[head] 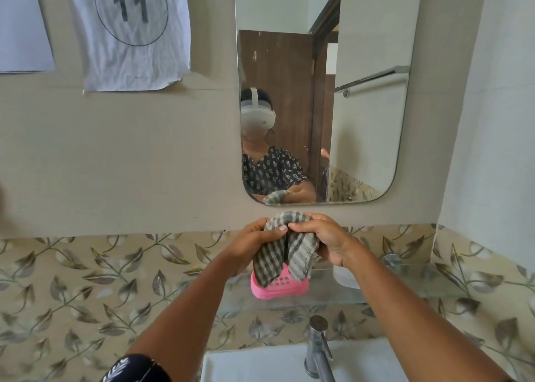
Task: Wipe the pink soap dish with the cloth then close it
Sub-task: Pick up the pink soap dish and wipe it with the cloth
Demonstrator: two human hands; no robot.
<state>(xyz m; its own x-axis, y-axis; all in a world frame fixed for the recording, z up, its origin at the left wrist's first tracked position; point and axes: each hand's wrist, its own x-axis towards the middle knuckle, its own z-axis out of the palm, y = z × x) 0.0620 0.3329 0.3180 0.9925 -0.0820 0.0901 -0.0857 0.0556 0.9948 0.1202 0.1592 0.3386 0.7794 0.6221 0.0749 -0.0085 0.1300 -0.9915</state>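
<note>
Both hands hold the cloth [285, 245] up in front of the wall. The left hand [254, 244] pinches one bunched edge of it between thumb and fingers, and the right hand [324, 241] grips the other edge in the same way, so the two grips nearly touch at the top and the striped fabric hangs down from them in two folds. The pink soap dish [278, 287] sits just below the grips, on the glass shelf [405, 289], and the hanging ends of the cloth cover its back part. I cannot tell whether the cloth really touches the dish, or where the lid is. It seems the person is arranging the cloth before wiping. To do this step well, I think the cloth should be gathered into one firm pad in one hand, while the other hand comes down to steady the dish, because it is light and may slide on the glass toward the sink [260, 364] below.
</note>
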